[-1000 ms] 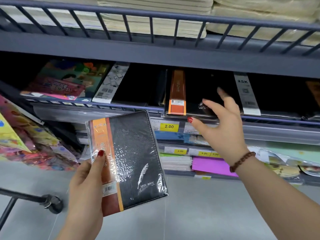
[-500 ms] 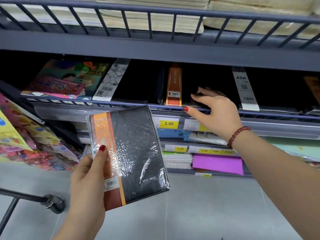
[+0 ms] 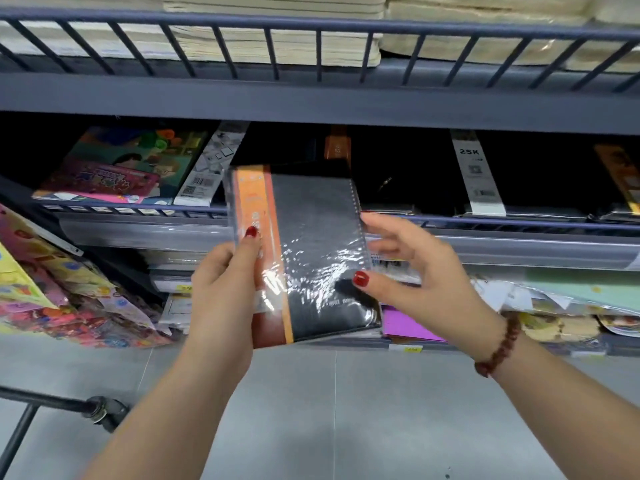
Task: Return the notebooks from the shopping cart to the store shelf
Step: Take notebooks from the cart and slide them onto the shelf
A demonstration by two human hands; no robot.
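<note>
Fingers of left hand (image 3: pixel 221 292): clamped on black plastic-wrapped notebook with orange spine band (image 3: pixel 311 244). Thumb flat on the orange band, red nail up; other fingers hidden behind the back cover. Gripping along the left edge, lower half.

Other side, right hand (image 3: pixel 426 282): thumb laid over the front cover near the lower right edge, remaining fingers (image 3: pixel 384 225) spread behind the right edge, blurred. Pinching or only touching: cannot tell. Brown bead bracelet (image 3: pixel 502 344) on that wrist.

Notebook location: in the air, out of the cart, front cover facing the camera, roughly upright, top leaning slightly left. Held just in front of the rail of the dark grey metal middle shelf (image 3: pixel 519 221), top edge overlapping the shelf opening. Not resting on the shelf.

On that shelf, behind: row of flat black notebooks (image 3: pixel 398 174), one with an orange band showing just above the held one, another wrapped in a white "25K" paper band (image 3: pixel 474 174). Left of those, colourful children's book (image 3: pixel 121 168).

Top shelf: stacks of cream paper pads (image 3: pixel 277 46) behind the bars. Lower shelf: purple sheet (image 3: pixel 405 323) between notebook and right wrist.

Bottom left: black tubular bar of shopping cart (image 3: pixel 52 401) over grey tile floor (image 3: pixel 346 410).
</note>
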